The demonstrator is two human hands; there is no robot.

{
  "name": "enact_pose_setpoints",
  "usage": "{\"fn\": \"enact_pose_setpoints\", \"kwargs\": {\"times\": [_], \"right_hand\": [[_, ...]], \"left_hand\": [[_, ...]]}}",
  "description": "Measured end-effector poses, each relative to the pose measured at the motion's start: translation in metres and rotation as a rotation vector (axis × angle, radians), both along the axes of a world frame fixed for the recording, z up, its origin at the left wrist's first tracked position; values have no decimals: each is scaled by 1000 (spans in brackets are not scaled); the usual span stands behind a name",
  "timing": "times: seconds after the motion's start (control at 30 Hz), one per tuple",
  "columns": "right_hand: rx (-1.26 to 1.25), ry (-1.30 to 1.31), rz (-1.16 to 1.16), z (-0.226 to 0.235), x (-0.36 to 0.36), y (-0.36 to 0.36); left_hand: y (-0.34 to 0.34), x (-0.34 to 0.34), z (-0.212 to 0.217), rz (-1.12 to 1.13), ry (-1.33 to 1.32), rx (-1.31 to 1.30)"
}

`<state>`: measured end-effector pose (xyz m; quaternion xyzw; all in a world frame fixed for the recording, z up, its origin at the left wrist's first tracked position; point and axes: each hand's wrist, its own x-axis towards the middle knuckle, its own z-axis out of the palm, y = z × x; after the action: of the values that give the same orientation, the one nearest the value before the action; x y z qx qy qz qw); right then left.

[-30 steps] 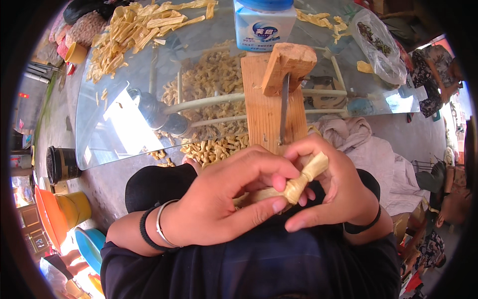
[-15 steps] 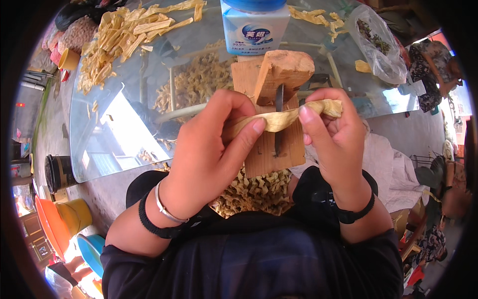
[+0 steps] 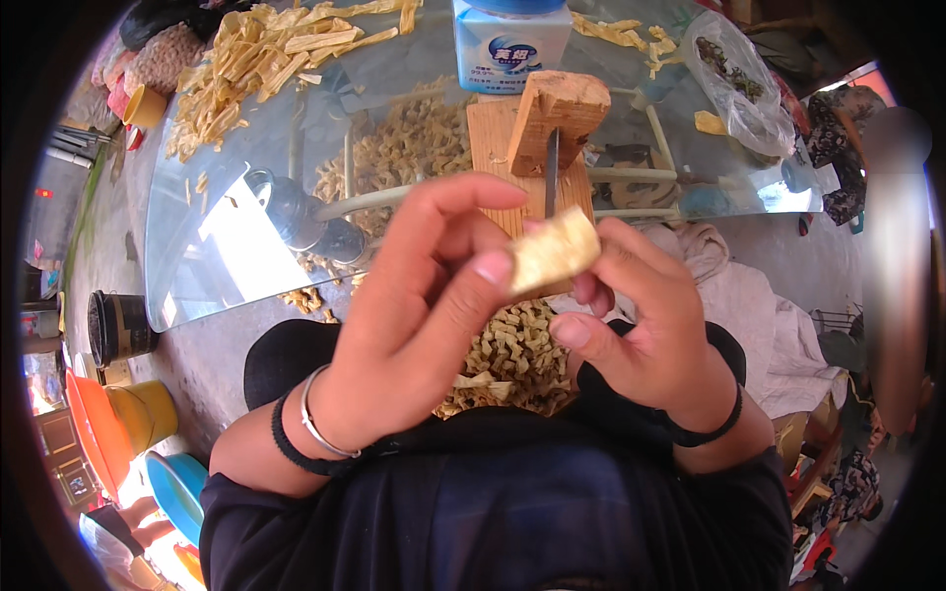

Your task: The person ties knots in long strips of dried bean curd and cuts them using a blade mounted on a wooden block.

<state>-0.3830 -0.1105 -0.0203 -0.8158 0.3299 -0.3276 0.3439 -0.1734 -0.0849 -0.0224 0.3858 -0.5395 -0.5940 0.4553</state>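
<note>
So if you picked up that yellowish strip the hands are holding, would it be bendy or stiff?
Probably a bit bendy: the pale yellow strip looks thin and flat. It seems light, since the left hand and right hand pinch it with fingertips only. It may break easily; small pieces are heaped below.

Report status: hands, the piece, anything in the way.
Left hand and right hand both pinch one pale yellow strip, raised above the lap. Wooden cutter block with blade just behind. Nothing between.
</note>
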Motion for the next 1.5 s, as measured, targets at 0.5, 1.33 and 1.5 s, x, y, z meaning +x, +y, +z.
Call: {"fn": "enact_pose_setpoints", "kwargs": {"times": [0.5,1.33,1.5], "right_hand": [[578,-202,-37,6,-32,-1],[416,-306,297,-42,11,46],[386,-129,182,-46,8,46]], "left_hand": [[-6,31,17,-315,-271,239],[14,10,11,-324,-562,-223],[20,7,7,-293,-580,-145]]}}
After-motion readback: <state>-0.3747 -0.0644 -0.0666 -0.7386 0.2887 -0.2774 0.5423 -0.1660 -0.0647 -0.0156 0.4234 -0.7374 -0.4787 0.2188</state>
